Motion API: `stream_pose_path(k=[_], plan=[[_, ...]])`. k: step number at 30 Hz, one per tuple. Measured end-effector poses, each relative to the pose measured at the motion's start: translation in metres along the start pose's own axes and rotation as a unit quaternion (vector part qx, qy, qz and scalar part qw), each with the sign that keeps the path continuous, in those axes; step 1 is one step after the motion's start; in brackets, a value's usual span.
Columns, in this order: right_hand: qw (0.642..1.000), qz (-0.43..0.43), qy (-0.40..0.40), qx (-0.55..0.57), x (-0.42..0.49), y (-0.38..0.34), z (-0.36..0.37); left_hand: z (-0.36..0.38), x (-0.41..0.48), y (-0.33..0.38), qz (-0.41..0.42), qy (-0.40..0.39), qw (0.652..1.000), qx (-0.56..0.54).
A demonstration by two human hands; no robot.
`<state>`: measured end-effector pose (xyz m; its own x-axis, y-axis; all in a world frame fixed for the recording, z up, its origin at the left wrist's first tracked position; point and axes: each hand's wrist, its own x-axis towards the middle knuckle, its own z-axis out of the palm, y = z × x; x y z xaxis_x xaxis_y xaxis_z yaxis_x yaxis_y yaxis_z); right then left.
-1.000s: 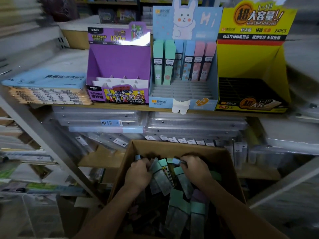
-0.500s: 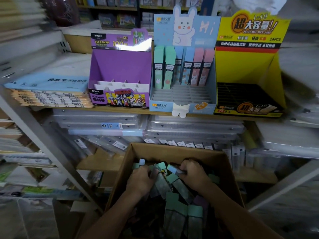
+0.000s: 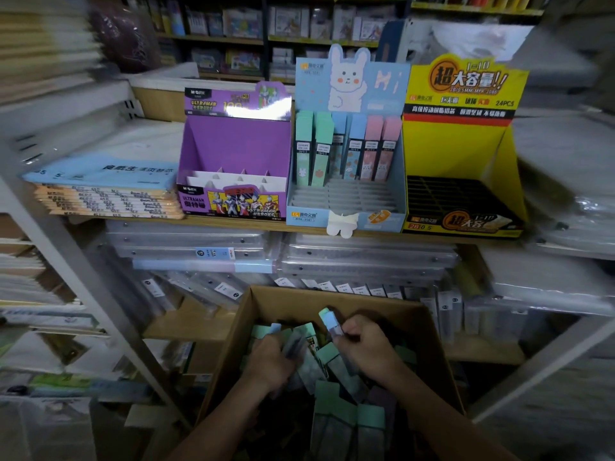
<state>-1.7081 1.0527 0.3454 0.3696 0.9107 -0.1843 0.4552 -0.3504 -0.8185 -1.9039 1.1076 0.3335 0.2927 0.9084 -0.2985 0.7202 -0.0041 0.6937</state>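
Right hand (image 3: 362, 344) pinches a blue-capped lead case (image 3: 330, 321), tilted, just above the loose lead cases (image 3: 336, 424) filling the cardboard box (image 3: 332, 299); left hand (image 3: 269, 361) beside it grips a handful of cases (image 3: 297, 344); box sits below the shelf (image 3: 253, 224) bearing the rabbit display box (image 3: 306, 216) with six upright cases (image 3: 356, 151).

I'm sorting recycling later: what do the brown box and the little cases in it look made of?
Box: matt brown cardboard, judging by its flat folded walls and raw edge. Cases: probably plastic, with clear, slightly glossy bodies and opaque pastel caps; dim light leaves it open.
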Motion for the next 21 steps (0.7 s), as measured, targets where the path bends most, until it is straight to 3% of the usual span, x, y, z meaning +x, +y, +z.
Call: stream_pose_path(k=[4, 9, 13, 21], plan=[[0.993, 0.038, -0.051, 0.102, -0.017, -0.013, -0.003, -0.007, -0.003, 0.005, 0.028, -0.033, 0.989, -0.145], [0.945, 0.078, -0.093, 0.303, -0.035, -0.029, -0.01, -0.017, -0.018, 0.028, 0.019, -0.042, 0.929, -0.367], [0.917, 0.069, -0.115, 0.376, -0.044, -0.046, -0.015, -0.018, -0.031, 0.048, 0.047, 0.027, 0.915, -0.4], [0.916, 0.03, -0.101, 0.386, -0.055, -0.078, -0.029, -0.024, -0.055, 0.079, 0.068, 0.019, 0.864, -0.499]])
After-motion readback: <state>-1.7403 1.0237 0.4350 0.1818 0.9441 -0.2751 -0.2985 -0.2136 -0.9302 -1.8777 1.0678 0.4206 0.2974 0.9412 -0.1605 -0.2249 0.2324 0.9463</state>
